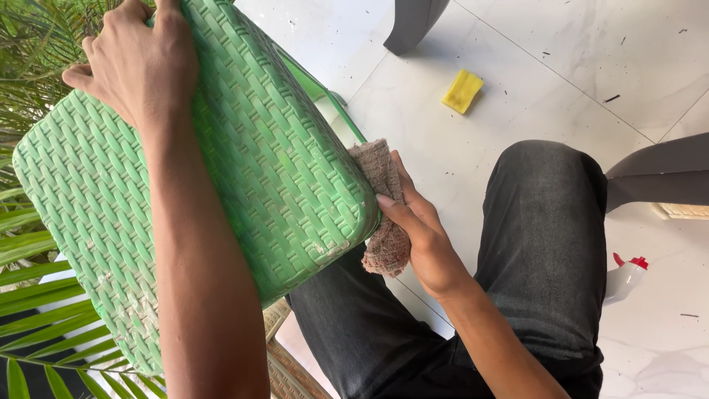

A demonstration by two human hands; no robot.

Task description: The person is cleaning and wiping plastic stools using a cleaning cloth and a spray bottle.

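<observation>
Green woven stool (pixel 221 170) tilted — left hand (pixel 133 59) gripping, right hand (pixel 413 229) pressing cloth (pixel 380 214).

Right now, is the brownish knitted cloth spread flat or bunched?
Bunched: the brownish knitted cloth is crumpled in the right hand against the green woven-pattern plastic chair.

Floor's big glossy white marble-look tiles (pixel 517 96) with thin grout lines, dotted with dark specks and crumbs — bright daylight all over. A yellow sponge (pixel 462 91) lies out on the tiles, a spray bottle with a red trigger (pixel 625 278) sits lower right, grey chair legs (pixel 411 22) poke in up top, and palm fronds (pixel 29 251) crowd the left edge.
</observation>
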